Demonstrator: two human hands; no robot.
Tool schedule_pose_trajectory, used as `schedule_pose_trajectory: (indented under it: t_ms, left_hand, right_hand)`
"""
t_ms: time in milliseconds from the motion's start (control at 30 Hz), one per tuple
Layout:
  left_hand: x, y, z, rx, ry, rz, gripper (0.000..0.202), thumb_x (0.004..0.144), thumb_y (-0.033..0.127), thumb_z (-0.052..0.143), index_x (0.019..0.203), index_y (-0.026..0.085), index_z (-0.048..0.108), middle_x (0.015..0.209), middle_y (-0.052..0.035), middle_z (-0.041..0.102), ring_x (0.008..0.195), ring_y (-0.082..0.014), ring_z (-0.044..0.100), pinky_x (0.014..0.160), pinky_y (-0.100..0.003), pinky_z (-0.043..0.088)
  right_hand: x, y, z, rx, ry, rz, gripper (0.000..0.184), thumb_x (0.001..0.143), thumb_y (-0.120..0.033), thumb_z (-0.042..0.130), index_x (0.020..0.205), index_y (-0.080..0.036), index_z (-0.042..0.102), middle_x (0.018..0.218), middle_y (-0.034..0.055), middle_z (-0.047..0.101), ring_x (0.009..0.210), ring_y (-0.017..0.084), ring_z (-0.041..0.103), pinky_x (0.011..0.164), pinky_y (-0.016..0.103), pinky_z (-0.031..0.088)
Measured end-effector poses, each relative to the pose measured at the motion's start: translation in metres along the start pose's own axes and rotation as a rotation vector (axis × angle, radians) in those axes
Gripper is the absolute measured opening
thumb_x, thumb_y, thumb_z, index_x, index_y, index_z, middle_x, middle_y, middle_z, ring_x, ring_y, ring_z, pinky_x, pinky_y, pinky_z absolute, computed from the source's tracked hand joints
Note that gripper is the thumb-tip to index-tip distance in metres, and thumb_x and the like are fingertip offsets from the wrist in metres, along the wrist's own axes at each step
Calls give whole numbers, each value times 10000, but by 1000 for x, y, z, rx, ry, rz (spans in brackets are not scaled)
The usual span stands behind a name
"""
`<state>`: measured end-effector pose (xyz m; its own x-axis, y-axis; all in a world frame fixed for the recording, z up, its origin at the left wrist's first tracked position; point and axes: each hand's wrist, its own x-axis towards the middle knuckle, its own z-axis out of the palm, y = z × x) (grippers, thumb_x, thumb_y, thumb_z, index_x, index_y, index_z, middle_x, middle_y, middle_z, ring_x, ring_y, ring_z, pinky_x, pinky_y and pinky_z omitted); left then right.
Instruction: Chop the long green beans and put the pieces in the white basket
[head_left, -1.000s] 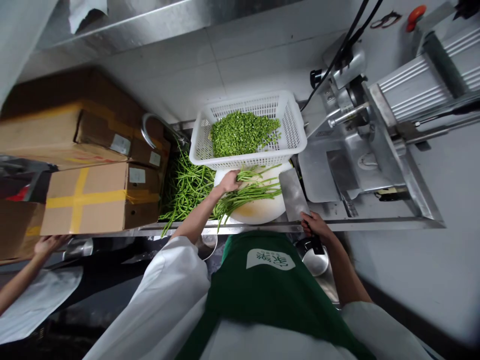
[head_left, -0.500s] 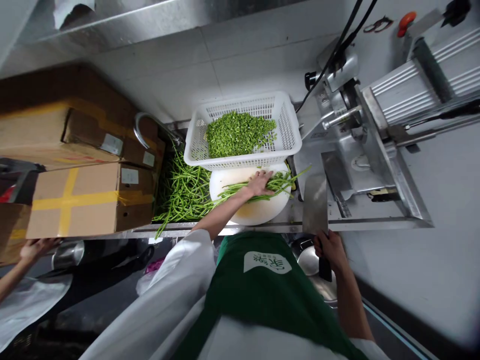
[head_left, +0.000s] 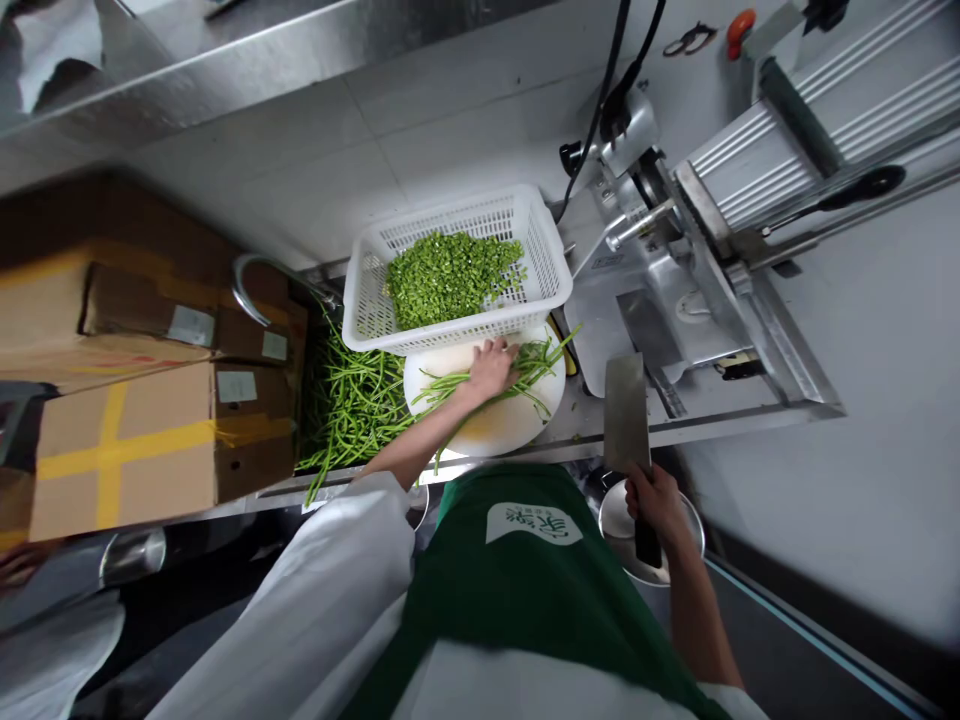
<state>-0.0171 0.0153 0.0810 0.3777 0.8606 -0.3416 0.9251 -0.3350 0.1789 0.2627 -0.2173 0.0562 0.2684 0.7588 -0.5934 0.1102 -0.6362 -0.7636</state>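
Note:
My left hand (head_left: 491, 368) is closed over a bunch of long green beans (head_left: 536, 366) on a round white cutting board (head_left: 514, 430). Some bean ends stick out past the board's right side and front edge. Off to the right, my right hand (head_left: 657, 503) grips the black handle of a cleaver (head_left: 626, 412), its broad blade pointing away from me, apart from the beans. Behind the board stands a white plastic basket (head_left: 480, 325) holding a heap of chopped green beans (head_left: 450, 278). Many uncut long beans (head_left: 352, 395) lie in a sink left of the board.
Cardboard boxes (head_left: 161, 440) are stacked at the left, beside a curved metal faucet (head_left: 244, 285). A metal slicing machine (head_left: 697, 240) occupies the right of the counter. Below the counter edge sits a metal pot (head_left: 619, 520). Another person's hand (head_left: 26, 562) shows at far left.
My left hand has drawn the beans a little to the left, and several now hang over the board's front edge. The cleaver stays in my right hand. The view has tilted and shifted.

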Motion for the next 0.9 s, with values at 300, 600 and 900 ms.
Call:
schedule_pose_trajectory:
  t_ms: [300, 600, 900]
  left_hand:
    - [93, 93, 9, -121, -99, -43, 263, 955, 179, 580, 1159, 69, 704, 1165, -220, 701, 1116, -281, 688, 954, -372, 521]
    - [-15, 22, -64, -1125, 406, 202, 201, 926, 345, 662, 1004, 160, 657, 821, -10, 688, 724, -126, 683, 699, -255, 555]
    - [-105, -107, 31, -1669, -49, -646, 303, 887, 370, 755, 941, 93, 643, 708, -65, 717, 531, -93, 637, 525, -198, 532]
  right_hand:
    - [-11, 0, 1, 78, 30, 73, 349, 814, -563, 605, 740, -277, 420, 498, -52, 469, 386, 128, 434, 364, 262, 364]
    - [-5, -2, 15, 177, -23, 108, 426, 746, -565, 693, 737, -271, 384, 485, -91, 434, 365, 95, 390, 334, 236, 325]
    - [19, -28, 31, -1, -91, 75, 347, 760, -509, 654, 718, -266, 410, 478, -80, 458, 364, 105, 405, 333, 253, 328]
